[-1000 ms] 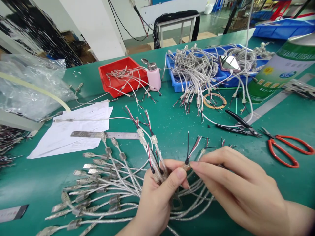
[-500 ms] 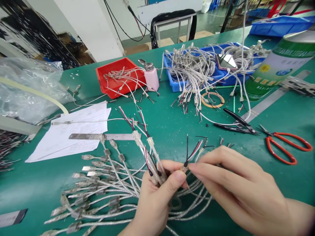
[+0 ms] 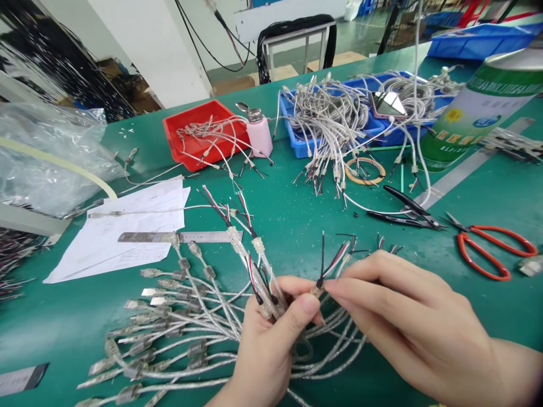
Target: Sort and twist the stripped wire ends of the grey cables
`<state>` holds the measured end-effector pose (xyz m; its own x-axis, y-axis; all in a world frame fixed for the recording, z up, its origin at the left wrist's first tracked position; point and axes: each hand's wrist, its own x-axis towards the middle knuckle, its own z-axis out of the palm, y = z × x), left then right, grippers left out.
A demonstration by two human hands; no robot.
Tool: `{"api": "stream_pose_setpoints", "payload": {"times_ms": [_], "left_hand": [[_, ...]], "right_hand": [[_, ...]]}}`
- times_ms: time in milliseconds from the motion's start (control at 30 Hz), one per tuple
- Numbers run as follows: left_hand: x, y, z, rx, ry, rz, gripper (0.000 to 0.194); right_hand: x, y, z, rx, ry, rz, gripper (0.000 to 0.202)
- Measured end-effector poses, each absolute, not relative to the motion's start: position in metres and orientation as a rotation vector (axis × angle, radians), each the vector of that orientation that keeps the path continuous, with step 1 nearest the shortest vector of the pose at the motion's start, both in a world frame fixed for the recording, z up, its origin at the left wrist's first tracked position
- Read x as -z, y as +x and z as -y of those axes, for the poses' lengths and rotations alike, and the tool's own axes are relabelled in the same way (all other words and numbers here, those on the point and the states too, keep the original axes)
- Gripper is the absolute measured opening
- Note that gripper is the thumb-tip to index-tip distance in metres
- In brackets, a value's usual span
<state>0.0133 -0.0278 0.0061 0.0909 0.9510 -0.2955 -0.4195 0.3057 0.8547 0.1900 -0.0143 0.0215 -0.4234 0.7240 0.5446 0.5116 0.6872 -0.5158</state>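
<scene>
Several silvery USB cables (image 3: 178, 334) lie in a bundle at the lower middle, their plugs fanned out to the left. My left hand (image 3: 271, 333) is closed round some of them, and their stripped ends with red, white and black wires (image 3: 250, 226) stick up above it. Between its thumb and forefinger it also pinches one cable end (image 3: 317, 289). My right hand (image 3: 416, 322) has its fingertips pinched at this same end, where a black wire stands apart from the other coloured wires (image 3: 337, 257). More wire ends show behind my right fingers.
Orange-handled scissors (image 3: 487, 249) and black cutters (image 3: 413, 209) lie to the right. Farther back are a red tray (image 3: 173, 133), a pink bottle (image 3: 259, 135), blue trays (image 3: 301, 148) heaped with cables, and a green can (image 3: 470, 107). Paper (image 3: 127, 249) and a steel ruler (image 3: 212, 236) lie left.
The view has shifted very slightly, and a pale connector now shows at the right edge. Both hands keep the same hold on the cable end.
</scene>
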Motion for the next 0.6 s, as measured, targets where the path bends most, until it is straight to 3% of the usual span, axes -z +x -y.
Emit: {"api": "stream_pose_setpoints", "payload": {"times_ms": [600], "left_hand": [[-0.0061, 0.0154, 0.0281, -1.147, 0.658, -0.993, 0.008]], "right_hand": [[-0.0217, 0.1956, 0.0091, -0.848, -0.969, 2.001, 0.017]]}}
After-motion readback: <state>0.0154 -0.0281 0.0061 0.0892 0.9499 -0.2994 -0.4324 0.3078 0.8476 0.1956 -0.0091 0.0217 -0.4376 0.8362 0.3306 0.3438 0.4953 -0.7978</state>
